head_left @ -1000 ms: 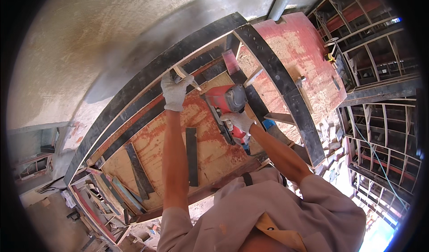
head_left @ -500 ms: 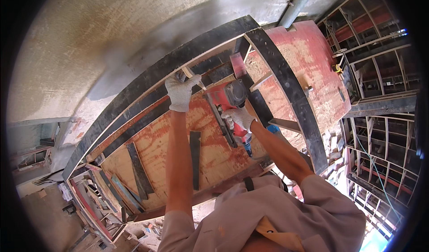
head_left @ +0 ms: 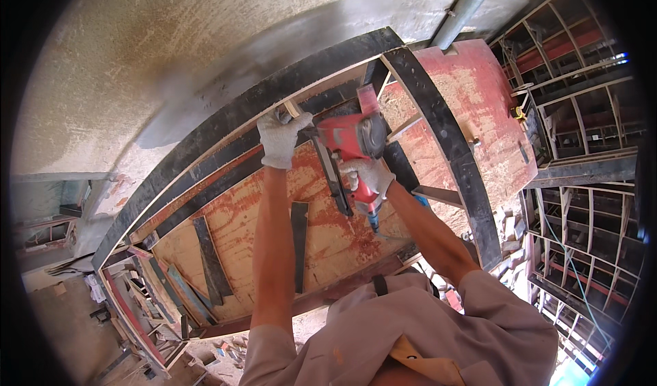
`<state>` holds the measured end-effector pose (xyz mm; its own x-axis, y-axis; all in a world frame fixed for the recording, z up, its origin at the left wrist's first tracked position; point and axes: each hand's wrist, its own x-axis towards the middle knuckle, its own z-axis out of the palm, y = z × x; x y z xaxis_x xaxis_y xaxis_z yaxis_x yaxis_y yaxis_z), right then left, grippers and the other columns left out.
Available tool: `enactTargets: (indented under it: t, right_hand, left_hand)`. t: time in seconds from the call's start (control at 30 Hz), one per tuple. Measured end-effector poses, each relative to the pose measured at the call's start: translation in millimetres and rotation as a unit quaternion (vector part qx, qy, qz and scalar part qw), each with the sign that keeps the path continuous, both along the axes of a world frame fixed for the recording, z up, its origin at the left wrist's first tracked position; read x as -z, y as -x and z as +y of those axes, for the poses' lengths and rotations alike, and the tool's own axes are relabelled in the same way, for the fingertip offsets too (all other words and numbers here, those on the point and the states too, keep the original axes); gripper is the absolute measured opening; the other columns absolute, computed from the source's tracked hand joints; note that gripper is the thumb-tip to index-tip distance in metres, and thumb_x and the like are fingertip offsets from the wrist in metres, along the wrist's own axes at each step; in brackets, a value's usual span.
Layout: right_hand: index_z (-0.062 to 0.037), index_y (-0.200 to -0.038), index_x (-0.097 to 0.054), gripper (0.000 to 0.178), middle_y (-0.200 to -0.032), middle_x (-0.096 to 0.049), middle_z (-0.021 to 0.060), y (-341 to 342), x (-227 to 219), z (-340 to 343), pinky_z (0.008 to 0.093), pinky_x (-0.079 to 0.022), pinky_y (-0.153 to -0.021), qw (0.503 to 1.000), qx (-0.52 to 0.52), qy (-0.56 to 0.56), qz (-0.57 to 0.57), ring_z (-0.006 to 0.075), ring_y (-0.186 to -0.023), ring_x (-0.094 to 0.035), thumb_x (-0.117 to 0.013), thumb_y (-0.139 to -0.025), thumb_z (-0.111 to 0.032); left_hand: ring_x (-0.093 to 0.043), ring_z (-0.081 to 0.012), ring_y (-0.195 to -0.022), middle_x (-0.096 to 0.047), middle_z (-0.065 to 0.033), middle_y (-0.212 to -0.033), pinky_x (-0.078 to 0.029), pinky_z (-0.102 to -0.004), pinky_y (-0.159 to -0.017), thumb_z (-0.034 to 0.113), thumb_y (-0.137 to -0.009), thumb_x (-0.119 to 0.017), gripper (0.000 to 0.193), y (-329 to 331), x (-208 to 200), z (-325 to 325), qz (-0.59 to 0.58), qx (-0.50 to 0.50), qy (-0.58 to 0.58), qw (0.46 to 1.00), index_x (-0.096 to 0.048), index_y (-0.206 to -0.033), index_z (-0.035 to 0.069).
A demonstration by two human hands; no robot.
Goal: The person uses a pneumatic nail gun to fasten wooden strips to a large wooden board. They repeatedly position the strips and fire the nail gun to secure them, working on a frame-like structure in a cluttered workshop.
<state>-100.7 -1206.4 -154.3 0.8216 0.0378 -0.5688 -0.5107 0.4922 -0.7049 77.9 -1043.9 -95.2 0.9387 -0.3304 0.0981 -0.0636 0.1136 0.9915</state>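
Observation:
My right hand (head_left: 369, 176), in a pale work glove, is wrapped around the handle of a red nail gun (head_left: 339, 134). A blue air fitting (head_left: 374, 222) hangs from the handle's end, and the long dark magazine (head_left: 333, 181) points down toward me. The gun's nose is close to a short wooden strip (head_left: 294, 108). My left hand (head_left: 278, 139), also gloved, is closed around that strip against the inside of a black-faced wooden frame (head_left: 321, 61). Its fingertips are partly hidden behind the wood.
Below the frame lies a worn red-and-tan plywood panel (head_left: 274, 242) with loose dark strips (head_left: 300, 246) on it. A rough plaster wall (head_left: 123, 64) stands beyond. A grey pipe (head_left: 469, 9) rises at the back right, and ribbed panels (head_left: 582, 228) are stacked at right.
The nail gun, in my right hand, has come slightly nearer the wooden strip and turned a little. My left hand keeps its grip on the strip. The view has shifted slightly.

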Motion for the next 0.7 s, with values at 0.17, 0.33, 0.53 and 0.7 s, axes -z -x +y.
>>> enactTargets:
  t: [0.17,0.33,0.53,0.7]
  right_hand:
    - [-0.0049,-0.112,-0.065,0.026,-0.069,-0.058,0.0036,15.1,-8.5,-4.4,0.0312,-0.047,-0.045,1.0,-0.021,-0.011,-0.006,0.0132,-0.05,-0.054,-0.069,-0.087,-0.009]
    - [-0.0032,-0.111,-0.065,0.027,-0.069,-0.06,0.0048,24.6,-50.1,-5.7,0.032,-0.049,-0.046,0.999,-0.045,0.022,-0.016,0.0156,-0.05,-0.056,-0.07,-0.085,-0.007]
    - [0.0008,-0.108,-0.068,0.024,-0.063,-0.059,0.005,6.5,-36.9,-20.2,0.0314,-0.049,-0.047,0.997,-0.034,0.059,-0.039,0.014,-0.052,-0.057,-0.069,-0.085,-0.006]
    - [0.0011,-0.098,-0.068,0.014,-0.06,-0.058,0.006,22.8,-65.9,-10.3,0.0321,-0.048,-0.043,1.0,-0.01,0.013,-0.001,0.016,-0.046,-0.055,-0.069,-0.085,-0.003]
  left_hand:
    - [-0.066,-0.0143,-0.08,-0.067,-0.0035,-0.081,-0.054,-0.0295,-0.076,0.0,-0.069,-0.085,0.038,1.3,0.2,-3.2,0.01,-0.009,0.02,1.0,-0.065,-0.102,0.001]
    - [-0.066,-0.0146,-0.08,-0.067,-0.005,-0.084,-0.054,-0.0297,-0.074,0.002,-0.07,-0.086,0.034,7.7,-4.0,-9.2,0.016,-0.078,0.055,0.995,-0.066,-0.098,0.001]
    - [-0.067,-0.0139,-0.084,-0.07,-0.0073,-0.091,-0.055,-0.0295,-0.074,0.007,-0.068,-0.089,0.035,-12.5,18.2,-1.6,0.056,-0.003,0.05,0.997,-0.068,-0.095,0.0]
    - [-0.068,-0.0143,-0.085,-0.072,-0.006,-0.091,-0.055,-0.0302,-0.073,0.01,-0.07,-0.089,0.033,-18.2,28.4,6.2,0.064,-0.01,-0.033,0.997,-0.071,-0.096,0.001]
